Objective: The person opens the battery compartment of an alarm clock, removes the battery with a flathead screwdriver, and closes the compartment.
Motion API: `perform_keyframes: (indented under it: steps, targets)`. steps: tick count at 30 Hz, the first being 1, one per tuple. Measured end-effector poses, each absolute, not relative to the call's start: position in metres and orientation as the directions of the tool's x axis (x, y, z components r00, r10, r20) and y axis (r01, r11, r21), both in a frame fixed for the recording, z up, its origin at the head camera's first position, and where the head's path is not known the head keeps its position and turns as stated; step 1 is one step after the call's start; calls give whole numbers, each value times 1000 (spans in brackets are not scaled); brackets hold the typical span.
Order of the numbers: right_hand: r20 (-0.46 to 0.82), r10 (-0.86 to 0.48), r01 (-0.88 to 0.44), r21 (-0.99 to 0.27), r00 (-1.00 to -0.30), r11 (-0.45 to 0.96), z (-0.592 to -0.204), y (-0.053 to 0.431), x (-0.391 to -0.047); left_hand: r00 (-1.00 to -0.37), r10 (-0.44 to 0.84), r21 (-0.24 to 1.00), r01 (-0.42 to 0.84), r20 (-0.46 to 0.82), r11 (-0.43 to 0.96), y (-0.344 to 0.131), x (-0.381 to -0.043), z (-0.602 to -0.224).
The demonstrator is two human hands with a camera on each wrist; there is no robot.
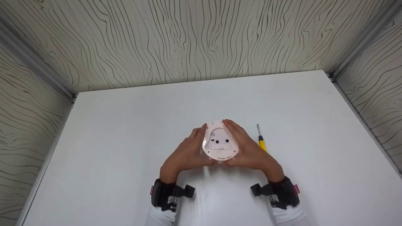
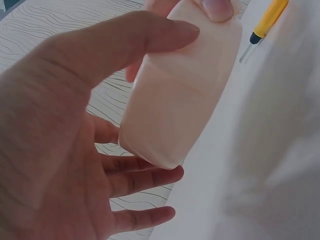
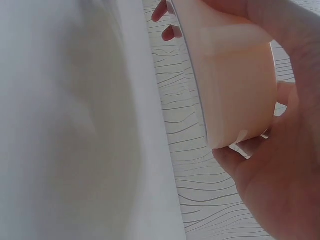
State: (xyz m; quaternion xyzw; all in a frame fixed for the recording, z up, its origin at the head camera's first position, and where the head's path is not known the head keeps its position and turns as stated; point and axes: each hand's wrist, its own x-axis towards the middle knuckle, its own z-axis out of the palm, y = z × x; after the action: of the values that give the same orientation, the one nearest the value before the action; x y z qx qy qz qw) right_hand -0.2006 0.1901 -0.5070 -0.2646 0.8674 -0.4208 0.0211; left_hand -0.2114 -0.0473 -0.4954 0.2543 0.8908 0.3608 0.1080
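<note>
A pale pink alarm clock (image 1: 221,145) is held between both hands, its back turned up toward the head camera. Two dark knobs, a cluster of speaker holes and a battery cover show on that back; the dial is hidden. My left hand (image 1: 189,153) grips its left side, thumb at the near end and fingers toward the far end. On the opposite side my right hand (image 1: 250,153) grips it in a mirrored way. In the left wrist view, the left thumb presses the smooth pink casing (image 2: 175,95). The right wrist view shows right-hand fingers curled around the casing (image 3: 235,90).
A screwdriver (image 1: 262,142) with a yellow handle and black collar lies on the white table (image 1: 125,131), just right of my right hand, partly hidden by it. Wood-patterned panels (image 1: 201,40) stand behind and at both sides of the table.
</note>
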Motion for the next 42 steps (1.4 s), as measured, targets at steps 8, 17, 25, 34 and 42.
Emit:
perform_keyframes:
  steps: [8,17,25,34,42]
  targets:
    - [170,-485,-444,-721,-858,532,-511,191,-202,-844,529,695,325,-94,641,-46,-211,-496]
    - [97,-470,-385,-727,-877,568,-517,191,-202,-842,524,662,321,-129,677,-43,-213,-500]
    - [64,-469,-363,-727,-881,583,-520,190,-201,-839,515,666,285,-175,689,-41,-213,-501]
    - [-22,-471,-306,-734,-882,607,-531,189,-203,-841,503,630,283,-200,723,-38,-215,-512]
    - [-42,-466,-285,-742,-884,607,-538,189,-203,-849,496,611,296,-185,734,-38,-215,-519]
